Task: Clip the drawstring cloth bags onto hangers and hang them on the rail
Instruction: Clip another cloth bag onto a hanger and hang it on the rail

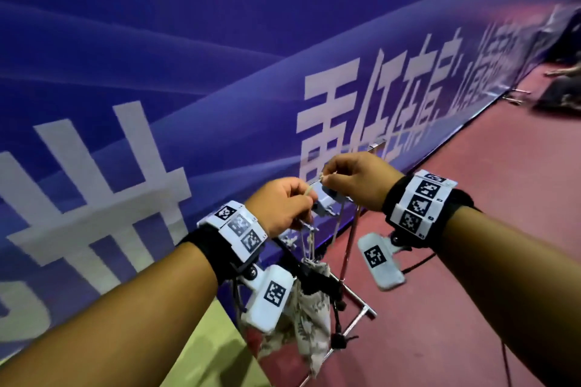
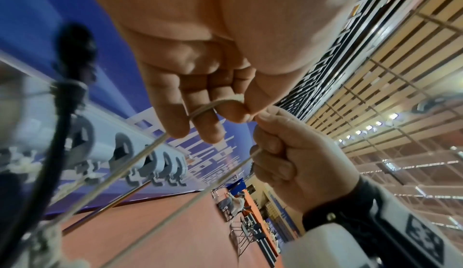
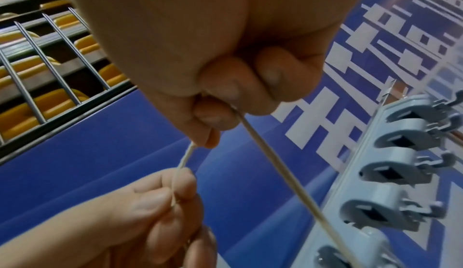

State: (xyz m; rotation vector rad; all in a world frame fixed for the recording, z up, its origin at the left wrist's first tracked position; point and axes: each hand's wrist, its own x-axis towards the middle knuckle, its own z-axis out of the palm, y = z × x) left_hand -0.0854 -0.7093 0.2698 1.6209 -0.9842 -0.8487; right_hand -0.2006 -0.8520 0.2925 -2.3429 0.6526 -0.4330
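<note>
Left hand (image 1: 283,203) and right hand (image 1: 355,179) raised close together, pinching drawstring (image 2: 215,104)

Blue lettered banner (image 1: 220,56), red floor (image 1: 471,198)

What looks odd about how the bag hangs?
The bag dangles bunched below, held only by its cord, which both hands pinch near the grey clips; no clip visibly grips it.
</note>
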